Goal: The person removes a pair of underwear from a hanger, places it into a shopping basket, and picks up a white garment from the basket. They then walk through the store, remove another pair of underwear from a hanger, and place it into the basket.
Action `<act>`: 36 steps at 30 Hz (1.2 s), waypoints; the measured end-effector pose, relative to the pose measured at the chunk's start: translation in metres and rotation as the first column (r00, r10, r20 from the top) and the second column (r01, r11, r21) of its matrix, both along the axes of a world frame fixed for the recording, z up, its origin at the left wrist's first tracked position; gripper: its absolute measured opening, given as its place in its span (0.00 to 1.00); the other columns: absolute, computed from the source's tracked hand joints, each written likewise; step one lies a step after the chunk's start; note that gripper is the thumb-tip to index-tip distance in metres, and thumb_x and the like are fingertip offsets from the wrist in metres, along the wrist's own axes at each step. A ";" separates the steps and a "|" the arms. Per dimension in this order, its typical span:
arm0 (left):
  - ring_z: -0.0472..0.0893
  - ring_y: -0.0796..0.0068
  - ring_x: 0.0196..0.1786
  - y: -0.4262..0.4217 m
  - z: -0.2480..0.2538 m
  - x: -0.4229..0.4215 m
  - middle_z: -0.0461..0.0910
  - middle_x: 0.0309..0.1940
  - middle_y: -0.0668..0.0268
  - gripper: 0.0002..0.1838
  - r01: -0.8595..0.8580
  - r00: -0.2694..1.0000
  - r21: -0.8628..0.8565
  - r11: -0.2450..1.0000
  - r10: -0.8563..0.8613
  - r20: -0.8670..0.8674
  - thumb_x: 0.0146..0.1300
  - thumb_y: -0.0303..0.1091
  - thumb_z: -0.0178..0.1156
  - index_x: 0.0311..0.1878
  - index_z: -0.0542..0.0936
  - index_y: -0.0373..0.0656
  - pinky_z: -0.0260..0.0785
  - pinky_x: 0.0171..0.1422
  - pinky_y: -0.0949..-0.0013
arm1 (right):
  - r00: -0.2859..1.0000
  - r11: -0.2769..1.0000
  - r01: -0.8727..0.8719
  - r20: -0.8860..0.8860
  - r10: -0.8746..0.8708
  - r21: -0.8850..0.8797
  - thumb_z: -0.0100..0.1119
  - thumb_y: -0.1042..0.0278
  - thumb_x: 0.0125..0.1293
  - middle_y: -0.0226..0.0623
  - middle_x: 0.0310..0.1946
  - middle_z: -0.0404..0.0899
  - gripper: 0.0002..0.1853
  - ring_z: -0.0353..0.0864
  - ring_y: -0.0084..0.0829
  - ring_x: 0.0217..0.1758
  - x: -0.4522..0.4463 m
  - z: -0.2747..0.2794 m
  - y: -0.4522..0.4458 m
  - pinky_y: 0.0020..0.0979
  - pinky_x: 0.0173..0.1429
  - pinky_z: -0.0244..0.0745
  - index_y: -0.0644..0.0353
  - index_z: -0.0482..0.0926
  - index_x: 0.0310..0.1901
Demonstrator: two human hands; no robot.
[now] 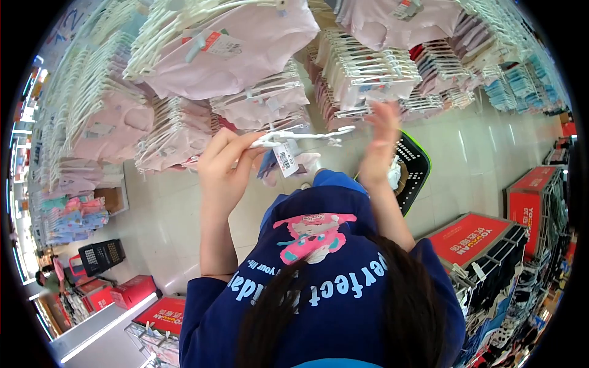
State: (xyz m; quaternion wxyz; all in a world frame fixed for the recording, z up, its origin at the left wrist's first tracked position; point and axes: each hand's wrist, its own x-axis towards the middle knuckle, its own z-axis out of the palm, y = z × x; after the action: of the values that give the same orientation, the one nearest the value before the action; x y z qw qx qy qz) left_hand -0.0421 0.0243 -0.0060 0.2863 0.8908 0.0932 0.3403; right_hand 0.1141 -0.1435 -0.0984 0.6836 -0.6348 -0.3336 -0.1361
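Observation:
My left hand (226,161) is closed on one end of a white plastic hanger (294,136), held level in front of my chest. A white price tag (285,159) with a barcode dangles from it, and small pink and blue fabric shows below. To the right of the hanger's hook is my right hand (377,147), raised with its fingers stretched out and blurred by motion. It looks apart from the hanger. A black basket with a green rim (423,161) is beyond my right forearm, with white and brown things partly visible inside.
Racks of pale pink underwear on white hangers (233,55) fill the space ahead. Red-topped display stands (469,239) are on the right, and a black shopping basket (101,256) is at the far left. Another person (52,276) is in the left distance. Pale tiles (165,233) cover the floor.

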 end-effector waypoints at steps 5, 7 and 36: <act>0.70 0.78 0.25 0.010 0.013 -0.027 0.74 0.23 0.67 0.14 -0.087 0.990 -0.042 0.995 0.091 0.111 0.42 0.16 0.62 0.36 0.81 0.36 0.60 0.29 0.78 | 0.630 0.978 -0.198 -0.757 0.175 0.061 0.38 0.49 0.69 0.35 0.52 0.66 0.25 0.65 0.28 0.55 0.037 -0.154 -0.025 0.30 0.60 0.58 0.57 0.61 0.60; 0.70 0.79 0.26 0.011 0.013 -0.034 0.74 0.23 0.67 0.13 -0.087 0.980 -0.095 0.992 0.103 0.172 0.43 0.16 0.62 0.36 0.81 0.35 0.59 0.31 0.79 | 0.669 0.609 -0.654 -0.719 0.189 -0.448 0.49 0.55 0.63 0.40 0.59 0.62 0.29 0.57 0.32 0.64 -0.002 -0.163 -0.001 0.31 0.66 0.50 0.57 0.59 0.63; 0.75 0.74 0.45 0.054 -0.083 -0.143 0.75 0.43 0.61 0.14 0.077 0.830 -0.814 0.576 0.416 0.372 0.66 0.34 0.50 0.48 0.70 0.33 0.68 0.51 0.70 | 0.615 0.624 -0.768 -0.104 0.781 0.144 0.52 0.76 0.61 0.43 0.50 0.72 0.08 0.75 0.29 0.48 -0.016 0.066 0.038 0.25 0.44 0.72 0.65 0.79 0.40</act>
State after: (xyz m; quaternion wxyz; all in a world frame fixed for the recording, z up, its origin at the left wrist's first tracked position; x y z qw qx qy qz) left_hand -0.1855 0.0787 -0.0892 0.6335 0.5209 0.2427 0.5182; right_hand 0.0979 -0.1058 -0.0328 0.7255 -0.4075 -0.5139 0.2084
